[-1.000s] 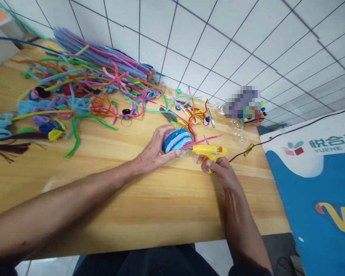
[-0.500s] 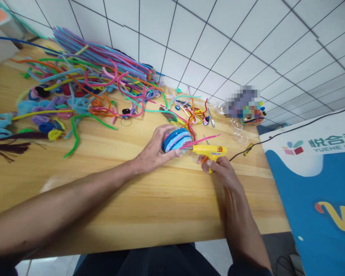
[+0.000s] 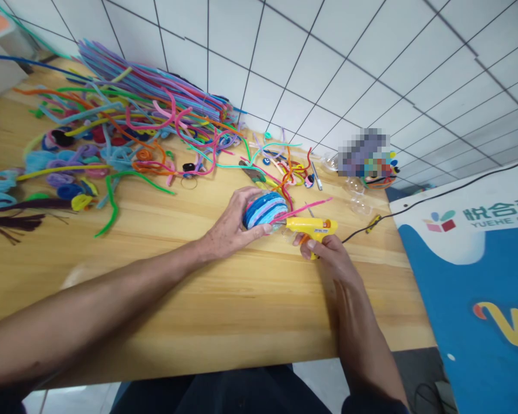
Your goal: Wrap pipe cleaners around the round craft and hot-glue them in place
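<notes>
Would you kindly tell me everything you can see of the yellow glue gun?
The glue gun has a yellow, plastic-looking body, an orange trigger and a narrow, metallic-looking nozzle. The right hand grips its handle over the table, nozzle pointing at the striped ball; whether it touches is unclear. A dark cord runs off behind it.

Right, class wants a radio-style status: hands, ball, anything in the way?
Left hand holding striped ball. Right hand gripping yellow glue gun, pointed at ball. Pink strip jutting beside gun, possibly in the way.
</notes>
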Demonstrator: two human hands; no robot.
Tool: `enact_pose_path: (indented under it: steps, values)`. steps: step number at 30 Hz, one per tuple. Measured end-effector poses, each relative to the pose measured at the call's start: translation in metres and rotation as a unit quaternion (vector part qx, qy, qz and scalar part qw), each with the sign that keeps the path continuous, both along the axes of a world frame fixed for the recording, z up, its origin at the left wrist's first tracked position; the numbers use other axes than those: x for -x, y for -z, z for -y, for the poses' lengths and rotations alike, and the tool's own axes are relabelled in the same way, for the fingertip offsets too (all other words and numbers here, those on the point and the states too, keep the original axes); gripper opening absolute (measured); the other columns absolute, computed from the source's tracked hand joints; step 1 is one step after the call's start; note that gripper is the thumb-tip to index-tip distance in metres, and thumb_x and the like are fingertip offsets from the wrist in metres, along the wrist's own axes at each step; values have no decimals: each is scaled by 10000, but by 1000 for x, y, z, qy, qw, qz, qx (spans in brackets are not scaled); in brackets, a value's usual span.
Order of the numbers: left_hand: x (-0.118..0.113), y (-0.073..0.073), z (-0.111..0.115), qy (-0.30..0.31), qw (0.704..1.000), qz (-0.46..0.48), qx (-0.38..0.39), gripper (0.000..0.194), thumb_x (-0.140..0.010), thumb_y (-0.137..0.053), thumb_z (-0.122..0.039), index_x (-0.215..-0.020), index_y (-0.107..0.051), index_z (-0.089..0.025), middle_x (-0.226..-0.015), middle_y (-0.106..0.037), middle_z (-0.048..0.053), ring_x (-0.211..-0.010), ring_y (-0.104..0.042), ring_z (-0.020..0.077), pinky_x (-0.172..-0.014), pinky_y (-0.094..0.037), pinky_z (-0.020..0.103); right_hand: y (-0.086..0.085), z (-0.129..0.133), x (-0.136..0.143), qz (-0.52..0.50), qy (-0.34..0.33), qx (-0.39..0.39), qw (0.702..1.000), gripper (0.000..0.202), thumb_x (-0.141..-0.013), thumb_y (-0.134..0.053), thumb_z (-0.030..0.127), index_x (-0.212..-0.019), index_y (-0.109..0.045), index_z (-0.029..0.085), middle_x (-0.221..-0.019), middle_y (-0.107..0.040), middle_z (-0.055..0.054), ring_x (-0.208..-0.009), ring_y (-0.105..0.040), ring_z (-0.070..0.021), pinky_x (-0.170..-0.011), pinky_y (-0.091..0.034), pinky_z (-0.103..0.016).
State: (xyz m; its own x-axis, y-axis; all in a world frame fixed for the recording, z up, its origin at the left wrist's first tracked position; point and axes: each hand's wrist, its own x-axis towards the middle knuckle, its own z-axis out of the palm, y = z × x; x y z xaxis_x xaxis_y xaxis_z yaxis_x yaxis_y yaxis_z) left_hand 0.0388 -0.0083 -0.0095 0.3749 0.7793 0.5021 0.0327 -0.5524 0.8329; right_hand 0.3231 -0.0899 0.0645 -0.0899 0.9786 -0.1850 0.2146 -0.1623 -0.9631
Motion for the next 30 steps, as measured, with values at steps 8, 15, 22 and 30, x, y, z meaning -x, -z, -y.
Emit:
enact_pose_path:
  steps: [8, 15, 22, 30]
  values:
    - [1, -3, 1, 4, 1000, 3, 16, 777, -1031, -821, -604, -1630, -450, -277, -1615, -552, 174, -1549, -593, 371, -1341, -523, 617, 5, 2, 1, 6, -15, -6, 1000, 533, -906, -874, 719, -691, -745, 248, -903, -794, -94, -840, -646, -262, -839, -526, -425]
    - [1, -1, 1, 3, 1000, 10, 20, 777, -1024, -831, -608, -1623, -461, -278, -1608, -562, 174, -1552, -599, 375, -1341, -520, 617, 1, 1, 0, 10, 9, -26, 1000, 502, -880, -901, 736, -771, -786, 260, -814, -737, -48, -734, -564, -217, -774, -492, -404]
    - [1, -1, 0, 2, 1000, 8, 29, 796, -1021, -819, -662, -1623, -461, -284, -1630, -565, 172, -1583, -591, 372, -1364, -507, 605, -9, 2, 10, 21, -6, -17, 1000, 530, -854, -914, 751, -749, -774, 250, -956, -847, -102, -755, -608, -229, -714, -523, -393]
    - [3, 0, 0, 1, 999, 11, 46, 813, -1004, -861, -619, -1628, -468, -276, -1645, -559, 179, -1596, -575, 385, -1366, -498, 622, -8, 2, 11, 22, 19, -38, 999, 523, -846, -920, 740, -729, -756, 257, -917, -841, -73, -707, -578, -201, -699, -530, -379]
